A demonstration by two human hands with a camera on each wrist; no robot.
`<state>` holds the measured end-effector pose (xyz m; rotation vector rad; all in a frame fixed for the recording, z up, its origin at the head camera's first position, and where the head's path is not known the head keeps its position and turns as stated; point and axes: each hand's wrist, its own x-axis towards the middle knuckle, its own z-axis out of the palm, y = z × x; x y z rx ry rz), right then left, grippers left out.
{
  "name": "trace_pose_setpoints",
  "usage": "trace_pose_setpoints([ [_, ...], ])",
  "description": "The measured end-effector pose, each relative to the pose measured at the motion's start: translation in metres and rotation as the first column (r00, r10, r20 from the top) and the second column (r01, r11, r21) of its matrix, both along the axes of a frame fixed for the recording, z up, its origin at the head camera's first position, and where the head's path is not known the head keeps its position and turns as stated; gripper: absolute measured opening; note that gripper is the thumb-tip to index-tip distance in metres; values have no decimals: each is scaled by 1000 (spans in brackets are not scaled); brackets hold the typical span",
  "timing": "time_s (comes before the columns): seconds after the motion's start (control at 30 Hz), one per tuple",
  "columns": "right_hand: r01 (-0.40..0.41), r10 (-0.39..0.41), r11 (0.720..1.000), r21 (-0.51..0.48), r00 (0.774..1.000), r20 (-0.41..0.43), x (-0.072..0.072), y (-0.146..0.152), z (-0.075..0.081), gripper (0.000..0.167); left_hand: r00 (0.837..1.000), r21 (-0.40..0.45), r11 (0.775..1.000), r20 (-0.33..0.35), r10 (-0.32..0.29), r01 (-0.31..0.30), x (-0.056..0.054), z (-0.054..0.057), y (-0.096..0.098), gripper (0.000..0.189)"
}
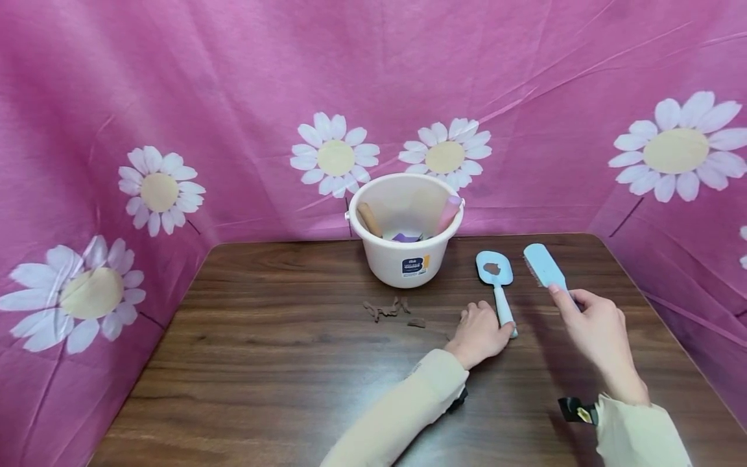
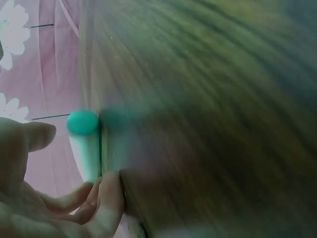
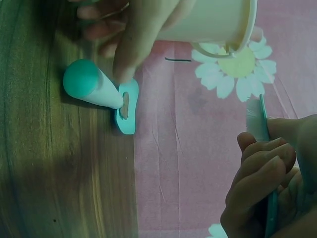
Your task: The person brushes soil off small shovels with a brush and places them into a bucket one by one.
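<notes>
My right hand [image 1: 601,331] holds a small light-blue hand brush [image 1: 544,264] by its handle, above the right side of the table. White bristles [image 3: 255,119] show under its head in the right wrist view. A light-blue scoop-like dustpan [image 1: 504,277] lies on the table with a brown scrap [image 1: 493,268] in it. Beside its pale handle [image 2: 85,153] is my left hand [image 1: 480,332], the thumb apart from the handle in the left wrist view. Brown crumbs and shreds [image 1: 385,311] lie on the wood to the left of that hand.
A white bucket [image 1: 403,267] stands at the table's back edge with a tan cylinder [image 1: 370,219], a pink one [image 1: 448,214] and purple bits inside. Pink flowered cloth [image 1: 245,97] hangs behind and beside the brown wooden table [image 1: 262,363].
</notes>
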<state>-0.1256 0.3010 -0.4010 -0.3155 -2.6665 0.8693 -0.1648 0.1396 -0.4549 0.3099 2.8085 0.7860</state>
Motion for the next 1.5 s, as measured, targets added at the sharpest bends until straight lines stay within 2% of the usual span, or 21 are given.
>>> trace_pose_setpoints([
  [0.2,-14,14,1000,15,1000,-14,0,-2,0,44,998,-27,999,-42,43,-44,1,1,16,53],
  [0.4,-26,26,999,20,999,-27,1,-5,-3,43,992,-116,993,-130,-5,-10,5,-2,20,44],
  [0.6,-39,40,999,22,999,-30,2,-7,0,42,992,-96,995,-122,24,-36,-6,-3,11,44],
  [0.87,-48,48,999,16,999,-10,4,-7,-3,41,989,-166,985,-145,16,-40,-23,-8,1,43],
  [1.17,-74,74,997,19,997,2,9,-5,-9,42,992,-132,989,-122,43,-60,-30,-11,-2,27],
  [1.37,-66,66,998,8,998,-3,10,-3,-7,41,994,-84,996,-105,30,-39,-29,-9,-8,23],
  [1.5,-59,59,998,12,998,-17,10,-3,-5,41,991,-30,1000,-132,3,-7,-26,-4,-13,22],
])
